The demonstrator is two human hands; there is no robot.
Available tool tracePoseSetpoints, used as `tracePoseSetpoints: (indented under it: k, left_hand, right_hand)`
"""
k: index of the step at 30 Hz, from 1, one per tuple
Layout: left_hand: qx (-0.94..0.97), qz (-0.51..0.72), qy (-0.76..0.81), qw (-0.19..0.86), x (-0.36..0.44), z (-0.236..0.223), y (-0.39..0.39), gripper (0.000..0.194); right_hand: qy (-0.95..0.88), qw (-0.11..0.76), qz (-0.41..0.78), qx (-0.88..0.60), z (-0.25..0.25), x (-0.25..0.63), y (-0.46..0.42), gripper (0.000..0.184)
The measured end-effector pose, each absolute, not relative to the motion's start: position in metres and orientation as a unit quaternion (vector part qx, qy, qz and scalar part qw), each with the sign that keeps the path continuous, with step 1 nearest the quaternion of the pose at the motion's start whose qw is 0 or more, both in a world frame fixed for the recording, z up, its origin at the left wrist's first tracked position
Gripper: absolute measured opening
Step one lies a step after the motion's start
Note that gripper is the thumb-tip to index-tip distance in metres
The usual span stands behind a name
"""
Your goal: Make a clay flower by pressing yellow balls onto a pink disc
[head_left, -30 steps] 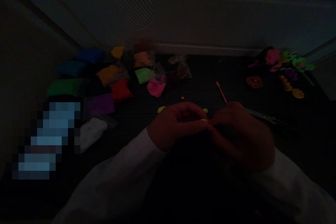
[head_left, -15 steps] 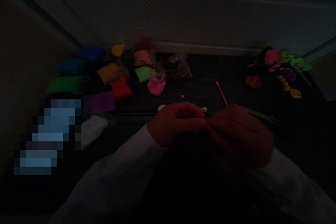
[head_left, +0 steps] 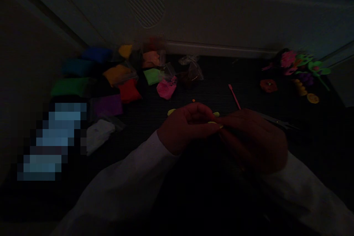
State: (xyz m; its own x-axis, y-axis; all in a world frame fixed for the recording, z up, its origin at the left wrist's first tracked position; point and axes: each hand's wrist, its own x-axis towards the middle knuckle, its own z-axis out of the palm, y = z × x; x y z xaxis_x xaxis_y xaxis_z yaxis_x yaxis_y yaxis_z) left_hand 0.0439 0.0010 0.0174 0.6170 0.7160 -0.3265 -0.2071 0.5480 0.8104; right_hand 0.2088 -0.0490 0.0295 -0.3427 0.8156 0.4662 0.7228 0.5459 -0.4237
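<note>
Close together over the dark ridged surface, both hands are closed round a small yellow-green piece of modelling clay [head_left: 212,122]. My left hand [head_left: 182,129] pinches it between thumb and curled fingers. From the right, my right hand [head_left: 254,136] meets it with its fingertips pressed together; part of the clay is hidden by the fingers. Just behind the hands lie another yellow-green clay piece [head_left: 171,112] and a similar clay bit [head_left: 216,114]. A tiny orange clay bit [head_left: 193,100] rests farther back.
Bags of coloured clay, among them green [head_left: 69,87], red [head_left: 129,92] and white [head_left: 100,135], crowd the left. A pink clay tool [head_left: 234,96] and scissors [head_left: 276,121] lie right of centre. Clay flowers [head_left: 288,59] stand at the far right. A blurred bright rectangle [head_left: 52,140] is at left.
The yellow-green clay between my fingers now shows above my left thumb, where it was hidden before. My right fingertips have shifted slightly up. The whole view has moved a little.
</note>
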Motion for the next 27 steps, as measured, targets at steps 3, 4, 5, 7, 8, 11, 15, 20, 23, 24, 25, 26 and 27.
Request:
tracePoseSetpoints:
  k: [3, 4, 5, 7, 8, 11, 15, 20, 23, 24, 25, 26, 27]
  left_hand:
    - [0.388, 0.293, 0.338, 0.806, 0.043, 0.017, 0.001, 0.023]
    - [0.392, 0.292, 0.341, 0.803, 0.043, 0.016, 0.001, 0.023]
    - [0.395, 0.289, 0.342, 0.802, 0.043, 0.016, 0.000, 0.023]
    - [0.396, 0.277, 0.335, 0.809, 0.042, 0.017, -0.001, 0.023]
    - [0.396, 0.271, 0.328, 0.814, 0.042, 0.017, -0.002, 0.022]
    - [0.400, 0.244, 0.316, 0.825, 0.042, 0.021, -0.004, 0.020]
    - [0.399, 0.237, 0.334, 0.820, 0.038, 0.027, 0.002, 0.014]
    - [0.342, 0.438, 0.365, 0.747, 0.022, 0.030, 0.024, 0.014]
    - [0.331, 0.533, 0.384, 0.677, 0.012, 0.033, 0.034, 0.015]
    - [0.323, 0.554, 0.377, 0.668, 0.009, 0.034, 0.036, 0.015]
    - [0.312, 0.571, 0.366, 0.665, 0.006, 0.034, 0.038, 0.015]
    - [0.297, 0.584, 0.354, 0.667, 0.004, 0.035, 0.039, 0.014]
    - [0.284, 0.591, 0.344, 0.672, 0.002, 0.035, 0.040, 0.013]
  right_hand:
    - [-0.825, 0.318, 0.056, -0.463, 0.027, 0.208, -0.049, 0.023]
    - [-0.828, 0.317, 0.053, -0.460, 0.027, 0.207, -0.048, 0.023]
    - [-0.828, 0.316, 0.052, -0.461, 0.027, 0.206, -0.049, 0.022]
    - [-0.820, 0.317, 0.080, -0.470, 0.030, 0.204, -0.049, 0.019]
    - [-0.809, 0.323, 0.117, -0.478, 0.033, 0.205, -0.050, 0.017]
    - [-0.712, 0.402, 0.293, -0.495, 0.045, 0.212, -0.052, 0.010]
    - [-0.472, 0.609, 0.437, -0.463, 0.059, 0.231, -0.046, 0.021]
    - [-0.478, 0.583, 0.407, -0.516, 0.043, 0.233, -0.035, 0.025]
    - [-0.619, 0.470, 0.326, -0.539, 0.030, 0.219, -0.034, 0.026]
    - [-0.656, 0.429, 0.300, -0.544, 0.029, 0.214, -0.034, 0.027]
    - [-0.688, 0.395, 0.275, -0.544, 0.029, 0.208, -0.032, 0.027]
    - [-0.714, 0.369, 0.251, -0.539, 0.031, 0.201, -0.030, 0.027]
    - [-0.739, 0.347, 0.226, -0.531, 0.033, 0.195, -0.027, 0.025]
